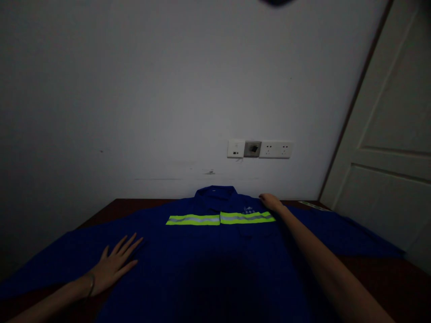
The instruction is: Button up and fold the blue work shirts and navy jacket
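The blue jacket [202,244] lies spread on the table [109,210], its sleeves giving it a long axis from left to right and its collar [215,194] at the far side. The right hand [272,203] is nearer the collar, at the far right shoulder, its fingers drawn together; whether they pinch cloth, I cannot tell. From there the jacket's body extends left and near. The left hand [116,262], fingers spread, is over the near left part, with the body to its right.
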`<state>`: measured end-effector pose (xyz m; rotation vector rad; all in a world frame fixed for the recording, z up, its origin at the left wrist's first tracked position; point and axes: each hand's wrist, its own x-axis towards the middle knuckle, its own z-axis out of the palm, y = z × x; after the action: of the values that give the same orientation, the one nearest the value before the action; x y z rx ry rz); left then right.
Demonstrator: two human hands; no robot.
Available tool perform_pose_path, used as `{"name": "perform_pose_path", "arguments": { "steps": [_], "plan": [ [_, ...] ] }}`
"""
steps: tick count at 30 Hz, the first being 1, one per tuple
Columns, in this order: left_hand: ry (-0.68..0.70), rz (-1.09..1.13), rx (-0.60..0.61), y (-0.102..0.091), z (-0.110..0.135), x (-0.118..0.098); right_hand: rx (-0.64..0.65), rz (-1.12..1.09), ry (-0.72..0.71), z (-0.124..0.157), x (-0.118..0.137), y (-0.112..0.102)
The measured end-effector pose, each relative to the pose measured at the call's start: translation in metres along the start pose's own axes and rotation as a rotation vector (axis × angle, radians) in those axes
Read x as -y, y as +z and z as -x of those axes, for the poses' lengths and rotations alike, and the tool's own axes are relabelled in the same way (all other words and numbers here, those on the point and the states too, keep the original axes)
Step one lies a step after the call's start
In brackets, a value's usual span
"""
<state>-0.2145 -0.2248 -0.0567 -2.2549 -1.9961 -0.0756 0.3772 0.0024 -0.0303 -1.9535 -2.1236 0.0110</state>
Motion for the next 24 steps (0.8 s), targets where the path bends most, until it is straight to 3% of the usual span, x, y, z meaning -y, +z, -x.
{"name": "perform_pose_path", "arguments": {
  "steps": [4, 13, 19, 24],
  "plan": [
    [0.01, 0.013, 0.054, 0.001, -0.002, 0.003, 0.002, -0.013, 0.009, -0.005, -0.017, 0.005],
    [0.009, -0.009, -0.051, 0.013, -0.001, 0.007, -0.012, -0.024, 0.063, -0.01, -0.035, 0.009],
    [0.032, -0.004, -0.07, 0.012, 0.0, 0.006, -0.006, -0.02, 0.054, -0.012, -0.021, 0.007],
    [0.036, 0.011, -0.037, 0.01, -0.002, 0.008, 0.054, -0.046, -0.137, -0.024, 0.01, 0.009]
  ]
}}
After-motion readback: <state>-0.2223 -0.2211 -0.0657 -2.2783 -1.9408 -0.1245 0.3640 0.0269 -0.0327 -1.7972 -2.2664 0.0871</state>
